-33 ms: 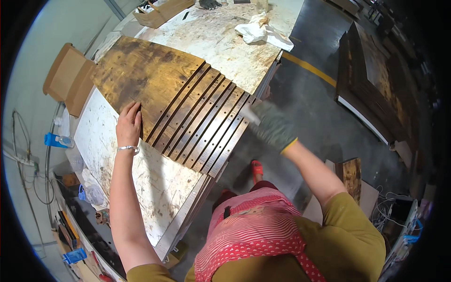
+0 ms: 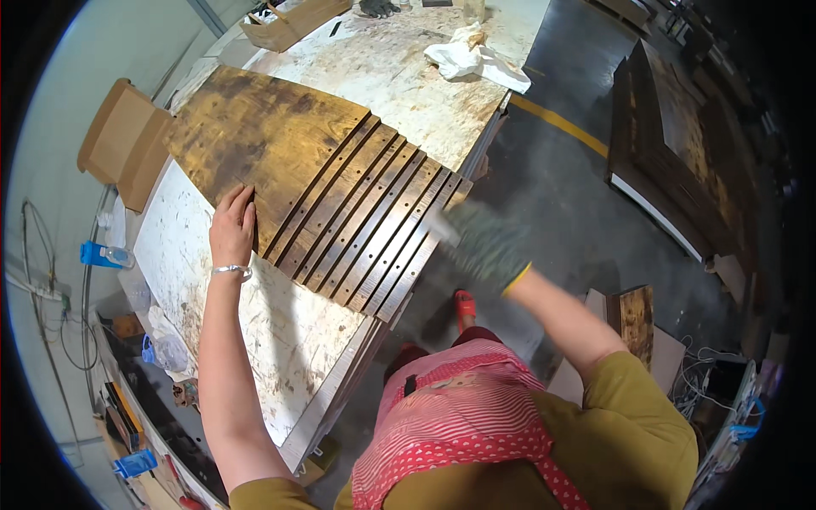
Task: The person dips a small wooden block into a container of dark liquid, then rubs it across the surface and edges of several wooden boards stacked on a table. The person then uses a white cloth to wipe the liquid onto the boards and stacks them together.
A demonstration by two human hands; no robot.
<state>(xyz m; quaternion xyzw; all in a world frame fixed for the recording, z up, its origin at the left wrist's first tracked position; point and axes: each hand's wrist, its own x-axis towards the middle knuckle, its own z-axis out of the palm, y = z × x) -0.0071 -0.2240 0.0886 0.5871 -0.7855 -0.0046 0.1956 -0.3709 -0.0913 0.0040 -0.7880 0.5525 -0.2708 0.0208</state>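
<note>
Several dark-stained wooden boards [image 2: 272,127] lie in a stepped stack on the worktable, their right ends staggered into strips with small dark holes. My bare left hand [image 2: 232,223], with a silver bracelet at the wrist, rests on the near edge of the top board, fingers extended. A grey-green glove with a yellow cuff covers my right hand [image 2: 486,245], smeared by motion. It grips a pale flat piece [image 2: 444,228] at the right end of the lowest visible board. Blur hides the exact kind of that piece and the fingertips.
The stained white worktable [image 2: 323,361] carries a crumpled white cloth [image 2: 472,58] and a dark glove [image 2: 378,8] at the far side. An open cardboard box [image 2: 123,140] stands left. Stacked dark panels [image 2: 659,144] are on the right, and cables [image 2: 701,370] lie lower right.
My right hand has shifted slightly toward me and left along the board's end with the pale piece. The left hand and the boards stay in place.
</note>
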